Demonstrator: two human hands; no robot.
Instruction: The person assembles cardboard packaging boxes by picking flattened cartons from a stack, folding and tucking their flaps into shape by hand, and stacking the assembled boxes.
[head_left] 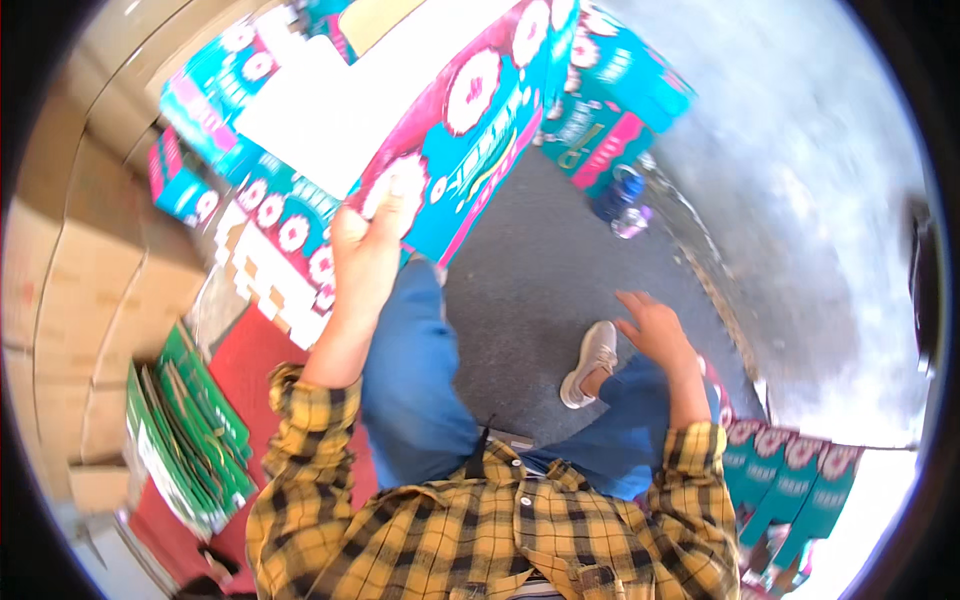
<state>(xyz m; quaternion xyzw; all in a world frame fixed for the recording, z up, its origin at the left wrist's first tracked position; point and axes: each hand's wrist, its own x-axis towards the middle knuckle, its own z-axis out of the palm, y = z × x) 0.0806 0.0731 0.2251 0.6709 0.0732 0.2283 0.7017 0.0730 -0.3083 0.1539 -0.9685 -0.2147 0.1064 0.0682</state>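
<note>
The large teal-and-magenta carton (465, 130) is in front of you at the top of the view, tilted, its corner nearest you just beyond your left knee (405, 370). Treat it as stiff card: the edges look straight, so it should hold its shape under a moderate grip, though a hard pinch could dent a panel or crush a corner. The printed face looks smooth and may be a little slippery. You can't judge its weight well from here — what it contains is hidden, and so is whether anything beneath bears it. Its bulk favours a hold low on two opposite sides, or under the bottom edges, over a single corner.

Your left hand (370, 230) is at that near corner, thumb and fingers partly closed against the card; how firmly they press, you can't tell. Your right hand (655, 330) holds nothing: its fingers are spread loosely above your right knee (635, 405), well apart from the carton. Beyond the carton, to the right, similar printed boxes (625, 90) stand on the dark floor (510, 240) — with a blue bottle (622, 190) just beside them.
</note>
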